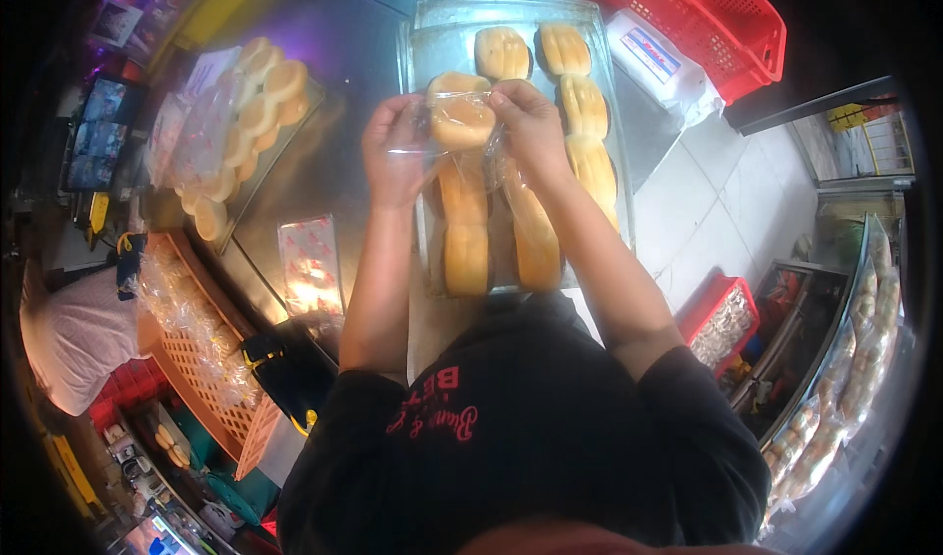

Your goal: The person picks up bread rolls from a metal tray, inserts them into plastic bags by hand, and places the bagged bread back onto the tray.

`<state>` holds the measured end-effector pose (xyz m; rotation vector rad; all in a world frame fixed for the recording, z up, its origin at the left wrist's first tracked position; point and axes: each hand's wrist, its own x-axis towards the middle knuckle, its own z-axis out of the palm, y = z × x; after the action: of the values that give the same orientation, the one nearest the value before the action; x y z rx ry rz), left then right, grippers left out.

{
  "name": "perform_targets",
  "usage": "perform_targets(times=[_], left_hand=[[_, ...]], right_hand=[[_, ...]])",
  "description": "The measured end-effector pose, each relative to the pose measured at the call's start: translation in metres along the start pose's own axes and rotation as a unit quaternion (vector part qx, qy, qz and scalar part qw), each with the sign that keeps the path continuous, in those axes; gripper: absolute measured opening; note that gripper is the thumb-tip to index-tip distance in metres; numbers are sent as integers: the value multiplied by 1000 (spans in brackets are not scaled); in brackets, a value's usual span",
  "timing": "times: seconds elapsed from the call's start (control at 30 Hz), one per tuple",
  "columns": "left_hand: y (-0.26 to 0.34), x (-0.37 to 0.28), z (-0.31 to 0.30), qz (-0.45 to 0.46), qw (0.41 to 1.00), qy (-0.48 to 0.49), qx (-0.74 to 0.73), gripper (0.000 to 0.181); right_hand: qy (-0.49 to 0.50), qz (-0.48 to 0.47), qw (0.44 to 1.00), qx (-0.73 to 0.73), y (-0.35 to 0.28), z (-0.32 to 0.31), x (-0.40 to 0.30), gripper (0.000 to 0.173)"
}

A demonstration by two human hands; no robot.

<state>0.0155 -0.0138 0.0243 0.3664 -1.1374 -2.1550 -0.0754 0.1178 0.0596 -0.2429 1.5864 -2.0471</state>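
Observation:
Between my two hands is a clear plastic bag (463, 147), stretched over a golden bread bun (464, 126). My left hand (398, 146) pinches the bag's left side, and my right hand (532, 124) grips its right edge with thumb and forefinger. How far the bun sits inside the film I cannot tell. Below my hands lies a metal baking tray (508, 8) bearing rows of scored bread loaves (587, 105). More loaves (465, 256) lie toward my body, one partly behind my right forearm.
Left of the tray lies a stack of printed plastic bags (309, 260). Farther left, round buns (258, 113) fill another tray. An orange crate (199, 363) holds bagged bread, near a person's sleeve (88, 334). A white wrapped pack (652, 61) and red crate (692, 17) stand at upper right.

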Motion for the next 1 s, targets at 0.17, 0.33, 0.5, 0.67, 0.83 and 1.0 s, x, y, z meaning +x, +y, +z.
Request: perform_targets(times=[0.17,0.33,0.5,0.67,0.83,1.0], left_hand=[[2,1,-2,-51,997,-55,-27,11],[8,-3,2,-44,994,-94,35,17],[20,-16,19,-68,993,-43,-86,17],[17,-29,25,-15,999,37,-27,14],[47,-32,39,-42,996,-21,71,9],[50,-35,48,-99,989,-52,96,12]], right_hand=[[36,-133,990,-22,4,-10,-11,5],[62,-185,980,-26,-1,-11,-18,6],[37,-195,980,-31,-11,-9,-19,5],[18,-98,994,51,-11,-8,-45,16],[14,-169,985,-19,-14,-14,-53,8],[39,-239,958,-157,-20,-12,-60,4]])
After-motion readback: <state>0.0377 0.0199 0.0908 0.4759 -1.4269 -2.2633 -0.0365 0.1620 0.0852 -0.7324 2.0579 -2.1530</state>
